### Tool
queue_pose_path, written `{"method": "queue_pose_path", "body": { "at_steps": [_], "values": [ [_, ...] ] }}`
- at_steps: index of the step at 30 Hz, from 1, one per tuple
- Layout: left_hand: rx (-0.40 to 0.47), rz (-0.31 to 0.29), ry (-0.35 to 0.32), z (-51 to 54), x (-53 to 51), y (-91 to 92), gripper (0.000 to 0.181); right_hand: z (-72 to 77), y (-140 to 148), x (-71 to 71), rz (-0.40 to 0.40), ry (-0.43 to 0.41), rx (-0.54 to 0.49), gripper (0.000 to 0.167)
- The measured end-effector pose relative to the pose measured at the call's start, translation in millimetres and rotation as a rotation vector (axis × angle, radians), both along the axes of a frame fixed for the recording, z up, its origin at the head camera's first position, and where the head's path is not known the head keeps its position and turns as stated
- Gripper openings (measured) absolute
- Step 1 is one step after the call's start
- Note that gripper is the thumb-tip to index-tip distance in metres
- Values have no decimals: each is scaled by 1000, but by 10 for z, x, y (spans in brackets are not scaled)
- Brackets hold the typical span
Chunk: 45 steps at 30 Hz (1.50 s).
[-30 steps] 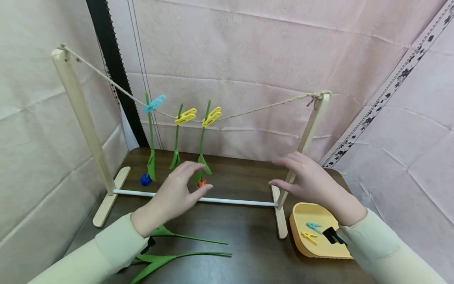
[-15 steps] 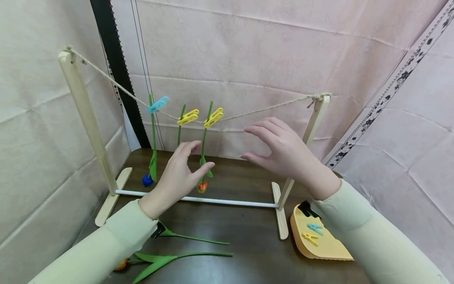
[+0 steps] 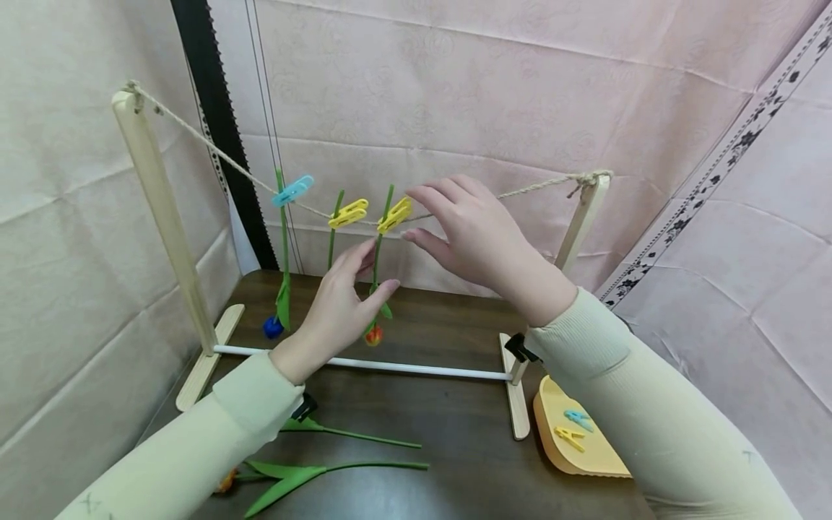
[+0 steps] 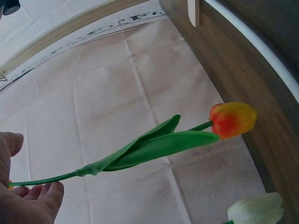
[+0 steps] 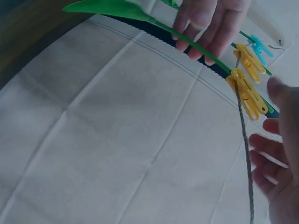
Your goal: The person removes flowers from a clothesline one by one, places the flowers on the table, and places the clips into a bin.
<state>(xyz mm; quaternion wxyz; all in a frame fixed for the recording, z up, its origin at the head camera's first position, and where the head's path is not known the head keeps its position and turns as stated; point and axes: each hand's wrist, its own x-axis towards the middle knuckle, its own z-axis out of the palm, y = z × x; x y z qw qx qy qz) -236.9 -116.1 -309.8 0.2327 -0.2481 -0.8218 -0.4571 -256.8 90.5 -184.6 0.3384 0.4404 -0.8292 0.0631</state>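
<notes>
A red-and-yellow tulip (image 4: pixel 232 120) hangs head down from the rope (image 3: pixel 534 187), its stem held by a yellow clothespin (image 3: pixel 393 215). My left hand (image 3: pixel 339 312) is beside this stem, below the clip, with thumb and fingers spread apart. Close to the same clothespin, my right hand (image 3: pixel 479 242) has its thumb and fingers parted; the right wrist view leaves a gap between them and the clip. Farther left hang a white tulip (image 4: pixel 256 209) on a second yellow clothespin (image 3: pixel 349 214) and a blue tulip (image 3: pixel 273 327) on a light-blue clothespin (image 3: pixel 294 190).
The rope spans two wooden posts (image 3: pixel 151 195), joined low down by a white rod (image 3: pixel 416 369). Green-stemmed flowers (image 3: pixel 292 473) lie on the dark table (image 3: pixel 481 462), partly under my left sleeve. A yellow tray (image 3: pixel 551 440) at right contains blue and yellow clothespins.
My right hand has moved left and up from the right post to the nearest yellow clothespin. The left hand has risen slightly along the tulip's stem. The hanging flowers stay clipped.
</notes>
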Motion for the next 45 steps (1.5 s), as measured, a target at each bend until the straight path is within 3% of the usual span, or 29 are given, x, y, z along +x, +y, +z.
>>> {"method": "queue_pose_path", "body": {
  "at_steps": [4, 10, 17, 24, 33, 45],
  "values": [
    [36, -19, 7, 25, -20, 17, 57, 23, -77, -43, -43, -1, 14, 34],
    [73, -32, 43, 44, -47, 41, 41, 14, -126, -66, -31, 3, -4, 21],
    [67, 17, 96, 89, -30, 58, 28, 6, -164, -62, -22, -6, 3, 17],
    [45, 29, 90, 88, -25, 56, 25, -30, -169, -43, 1, -30, -4, 13],
    [46, 18, 90, 62, -41, 48, 21, -64, -177, -47, 37, 2, -22, 10],
    [58, -15, 55, 15, -18, 28, 18, 24, -114, 9, 49, 53, -72, 7]
  ]
}}
